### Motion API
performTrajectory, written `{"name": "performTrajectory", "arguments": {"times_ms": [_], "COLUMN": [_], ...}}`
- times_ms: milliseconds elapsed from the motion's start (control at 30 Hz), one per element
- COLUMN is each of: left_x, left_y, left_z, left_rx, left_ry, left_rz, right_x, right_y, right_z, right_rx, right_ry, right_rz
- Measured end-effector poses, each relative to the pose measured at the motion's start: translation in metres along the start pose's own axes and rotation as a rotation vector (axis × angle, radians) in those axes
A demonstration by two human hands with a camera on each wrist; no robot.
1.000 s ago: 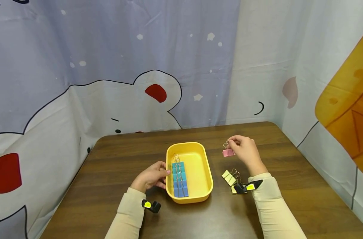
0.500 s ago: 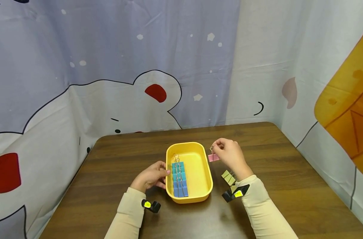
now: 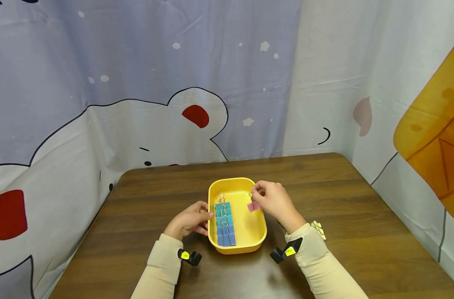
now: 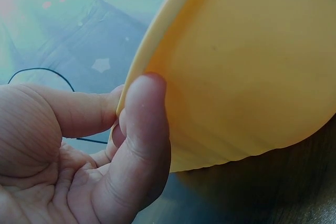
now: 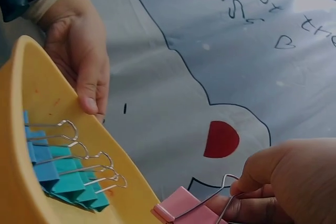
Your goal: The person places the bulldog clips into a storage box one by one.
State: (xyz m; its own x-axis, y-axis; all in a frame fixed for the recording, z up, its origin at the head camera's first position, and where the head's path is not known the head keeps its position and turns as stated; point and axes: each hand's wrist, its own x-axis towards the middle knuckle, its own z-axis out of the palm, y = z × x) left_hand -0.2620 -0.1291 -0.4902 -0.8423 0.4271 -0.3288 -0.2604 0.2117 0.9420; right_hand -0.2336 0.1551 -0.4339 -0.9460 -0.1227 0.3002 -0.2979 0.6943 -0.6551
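Note:
My left hand (image 3: 189, 219) grips the left rim of a yellow plastic tray (image 3: 262, 236), thumb over the edge and fingers against the outer wall. In the left wrist view the tray's wall (image 4: 236, 77) fills much of the picture. My right hand (image 3: 276, 202) pinches a pink binder clip (image 3: 253, 207) by its wire handle, over the tray's right side, body hanging down. Along the tray's left side lie teal binder clips (image 3: 224, 220) and blue binder clips (image 3: 226, 238) in a row, wire handles up, as the right wrist view also shows.
Pale yellow binder clips (image 3: 318, 229) lie on the brown wooden table (image 3: 156, 187) right of the tray, partly hidden behind my right forearm. A printed curtain (image 3: 249, 83) hangs behind the table.
My right hand has carried the pink binder clip leftward, from above the table to over the tray's right side. My left hand and the tray have stayed in place.

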Motion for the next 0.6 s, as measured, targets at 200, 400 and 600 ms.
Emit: {"name": "performTrajectory", "arguments": {"times_ms": [200, 400, 600], "left_x": [0.0, -0.002, 0.0], "left_y": [0.0, 0.0, -0.001], "left_z": [0.001, 0.001, 0.001], "left_rx": [0.001, 0.003, 0.005], "left_ry": [0.005, 0.007, 0.007], "left_rz": [0.007, 0.013, 0.012], "right_x": [-0.003, -0.006, -0.009], "right_y": [-0.005, -0.006, -0.005], "right_z": [0.01, 0.016, 0.02], "right_rx": [-0.02, -0.051, -0.11], "right_ry": [-0.031, -0.068, -0.129], "right_rz": [-0.022, -0.023, -0.017]}}
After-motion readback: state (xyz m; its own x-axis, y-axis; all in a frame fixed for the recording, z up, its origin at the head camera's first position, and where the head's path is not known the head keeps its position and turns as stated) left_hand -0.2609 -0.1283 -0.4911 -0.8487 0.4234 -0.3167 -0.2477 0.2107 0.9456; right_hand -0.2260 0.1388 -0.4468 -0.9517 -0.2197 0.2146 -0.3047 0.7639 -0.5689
